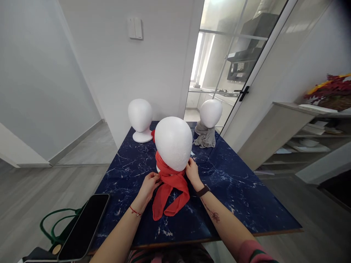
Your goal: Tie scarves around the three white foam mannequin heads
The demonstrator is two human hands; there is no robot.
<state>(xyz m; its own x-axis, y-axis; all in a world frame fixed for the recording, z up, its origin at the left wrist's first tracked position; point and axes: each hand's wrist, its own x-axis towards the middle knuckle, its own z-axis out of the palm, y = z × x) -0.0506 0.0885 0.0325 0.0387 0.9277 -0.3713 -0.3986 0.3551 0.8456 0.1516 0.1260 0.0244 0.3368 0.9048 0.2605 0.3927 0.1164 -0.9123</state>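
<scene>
A white foam mannequin head (173, 140) stands in the middle of the table, with a red scarf (172, 182) wrapped around its neck. The scarf is knotted at the near side, and two ends hang down onto the tabletop. At the scarf's left edge, my left hand (150, 184) is closed, fingers pinching the fabric. On the other side, my right hand (193, 172) grips the scarf close under the head; its fingertips are partly hidden there.
On the dark blue marbled table (230, 197) stand a bare white foam head (140, 115) at back left and another foam head (211, 113) wearing a grey scarf (205, 136) at back right. Some red material (153, 136) shows behind the middle head. A dark-screened device (85, 226) lies at the left edge.
</scene>
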